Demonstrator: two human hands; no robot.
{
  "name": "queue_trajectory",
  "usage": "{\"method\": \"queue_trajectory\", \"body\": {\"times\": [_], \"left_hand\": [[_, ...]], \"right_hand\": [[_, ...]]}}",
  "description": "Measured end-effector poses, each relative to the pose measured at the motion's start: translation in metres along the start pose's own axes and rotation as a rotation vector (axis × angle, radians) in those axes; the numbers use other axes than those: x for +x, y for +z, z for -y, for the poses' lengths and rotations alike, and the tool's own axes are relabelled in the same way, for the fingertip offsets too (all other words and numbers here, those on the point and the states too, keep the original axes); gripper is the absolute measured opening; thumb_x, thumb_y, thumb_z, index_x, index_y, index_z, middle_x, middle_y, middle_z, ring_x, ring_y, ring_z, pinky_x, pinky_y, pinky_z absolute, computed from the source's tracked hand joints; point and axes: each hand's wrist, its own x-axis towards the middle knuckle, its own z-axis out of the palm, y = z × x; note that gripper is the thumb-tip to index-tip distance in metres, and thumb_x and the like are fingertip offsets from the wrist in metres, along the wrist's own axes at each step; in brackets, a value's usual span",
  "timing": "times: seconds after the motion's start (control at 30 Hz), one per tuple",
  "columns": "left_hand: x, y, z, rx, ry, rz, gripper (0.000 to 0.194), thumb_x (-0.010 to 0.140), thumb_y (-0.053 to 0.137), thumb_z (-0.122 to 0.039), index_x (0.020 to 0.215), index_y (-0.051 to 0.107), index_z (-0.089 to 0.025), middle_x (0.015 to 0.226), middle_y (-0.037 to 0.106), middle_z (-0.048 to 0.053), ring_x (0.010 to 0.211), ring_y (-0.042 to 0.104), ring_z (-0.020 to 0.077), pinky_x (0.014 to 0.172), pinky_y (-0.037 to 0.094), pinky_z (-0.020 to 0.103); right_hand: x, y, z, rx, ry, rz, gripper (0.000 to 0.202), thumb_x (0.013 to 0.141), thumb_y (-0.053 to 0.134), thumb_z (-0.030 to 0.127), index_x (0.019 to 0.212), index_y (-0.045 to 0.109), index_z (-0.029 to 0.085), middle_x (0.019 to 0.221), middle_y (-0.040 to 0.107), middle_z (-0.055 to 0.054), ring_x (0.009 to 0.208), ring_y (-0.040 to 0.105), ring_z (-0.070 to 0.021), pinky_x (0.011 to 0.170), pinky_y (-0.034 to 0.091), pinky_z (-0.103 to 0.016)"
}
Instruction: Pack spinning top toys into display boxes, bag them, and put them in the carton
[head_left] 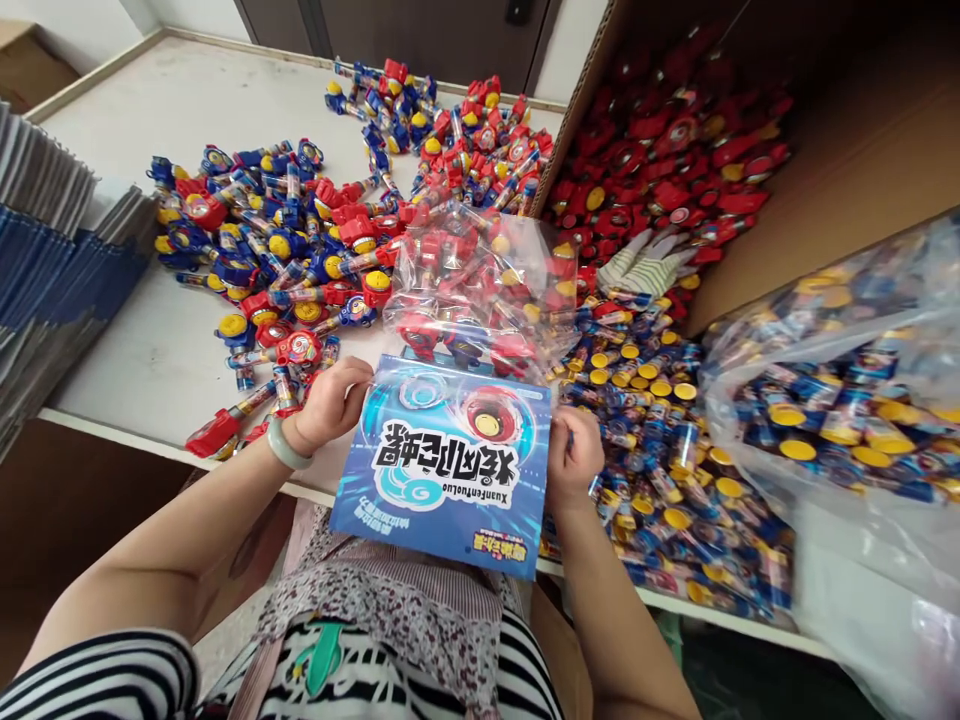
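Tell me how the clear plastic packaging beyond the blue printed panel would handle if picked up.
The clear plastic packaging is probably floppy, given its creases. Its glossy highlights suggest it may feel slippery. Being see-through, it is likely thin and light by itself.

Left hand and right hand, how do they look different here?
The left hand wears a pale bangle; the right hand shows none. The left hand grips the left side of the blue printed packaging, the right hand its right side. Both hands are gloveless.

A pale striped glove [646,268], a dark door [420,38], a cardboard box [31,70] (far left).
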Motion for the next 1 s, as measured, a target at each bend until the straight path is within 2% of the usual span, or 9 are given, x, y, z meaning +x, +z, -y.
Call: {"method": "queue_trajectory", "body": {"times": [0.2,0.33,0.5,0.6,0.7,0.77,0.83,0.9,1.0], "left_hand": [[-0.031,-0.012,-0.016,-0.023,-0.004,0.044,0.020,0.097,0.043,-0.009,0.105,0.055,-0.021,0.090,0.063,0.007,0.081,0.062,0.0167,0.069,0.053,0.029],[-0.050,-0.013,-0.022,-0.059,-0.025,0.069,0.020,0.097,0.045,-0.011,0.108,0.058,-0.022,0.094,0.067,0.008,0.085,0.065,0.0182,0.073,0.055,0.032],[-0.038,0.009,-0.023,-0.042,-0.367,0.015,0.029,0.090,0.062,-0.027,0.117,0.056,-0.018,0.113,0.066,0.014,0.106,0.064,0.0251,0.092,0.054,0.041],[-0.030,0.020,-0.018,-0.145,-0.502,0.048,0.014,0.092,0.055,-0.029,0.100,0.059,-0.019,0.097,0.066,0.010,0.091,0.064,0.0215,0.082,0.053,0.035],[-0.040,0.017,-0.015,-0.189,-0.475,0.019,0.011,0.095,0.048,-0.024,0.088,0.056,-0.019,0.084,0.062,0.006,0.079,0.059,0.0181,0.073,0.050,0.031],[-0.051,0.011,-0.017,-0.193,-0.402,0.007,0.012,0.095,0.047,-0.021,0.087,0.055,-0.019,0.083,0.061,0.006,0.078,0.058,0.0177,0.072,0.049,0.031],[-0.059,0.006,-0.020,-0.205,-0.366,0.022,0.012,0.096,0.047,-0.021,0.088,0.056,-0.019,0.084,0.062,0.007,0.080,0.059,0.0178,0.073,0.049,0.031],[-0.059,0.006,-0.022,-0.215,-0.376,0.024,0.013,0.098,0.047,-0.022,0.089,0.056,-0.020,0.085,0.063,0.008,0.082,0.060,0.0182,0.075,0.050,0.031],[-0.049,0.010,-0.023,-0.224,-0.380,-0.005,0.014,0.099,0.046,-0.023,0.089,0.055,-0.020,0.086,0.063,0.008,0.082,0.060,0.0185,0.074,0.049,0.032]], "right_hand": [[-0.039,-0.013,0.004,-0.002,-0.166,0.019,0.018,0.096,0.046,0.021,0.094,0.064,0.025,0.087,0.072,-0.006,0.082,0.070,-0.0206,0.072,0.056,-0.036],[-0.053,-0.016,0.008,-0.032,-0.128,0.041,0.020,0.094,0.047,0.020,0.099,0.066,0.025,0.091,0.073,-0.007,0.085,0.071,-0.0220,0.073,0.058,-0.037],[-0.052,-0.014,-0.001,-0.035,-0.125,0.024,0.018,0.093,0.052,0.029,0.098,0.068,0.023,0.093,0.073,-0.008,0.085,0.070,-0.0224,0.073,0.057,-0.037],[-0.045,-0.009,-0.011,-0.034,-0.067,0.010,0.022,0.091,0.055,0.039,0.093,0.069,0.022,0.094,0.073,-0.010,0.087,0.070,-0.0239,0.077,0.058,-0.040],[-0.034,-0.002,-0.018,-0.030,0.029,0.063,0.031,0.088,0.057,0.049,0.093,0.069,0.021,0.096,0.074,-0.010,0.088,0.070,-0.0246,0.078,0.057,-0.039],[-0.026,0.000,-0.020,-0.013,0.056,0.118,0.035,0.086,0.059,0.054,0.092,0.069,0.021,0.094,0.075,-0.010,0.086,0.069,-0.0244,0.076,0.056,-0.038],[-0.024,-0.001,-0.020,0.019,0.050,0.108,0.036,0.084,0.060,0.056,0.088,0.068,0.021,0.090,0.074,-0.010,0.083,0.069,-0.0252,0.074,0.055,-0.039],[-0.032,-0.008,-0.020,0.054,0.038,0.052,0.034,0.085,0.059,0.054,0.083,0.066,0.021,0.086,0.073,-0.010,0.080,0.068,-0.0263,0.073,0.055,-0.042],[-0.060,-0.023,-0.021,0.070,0.009,0.016,0.026,0.087,0.060,0.046,0.081,0.066,0.021,0.084,0.071,-0.009,0.079,0.067,-0.0277,0.071,0.054,-0.045]]}}
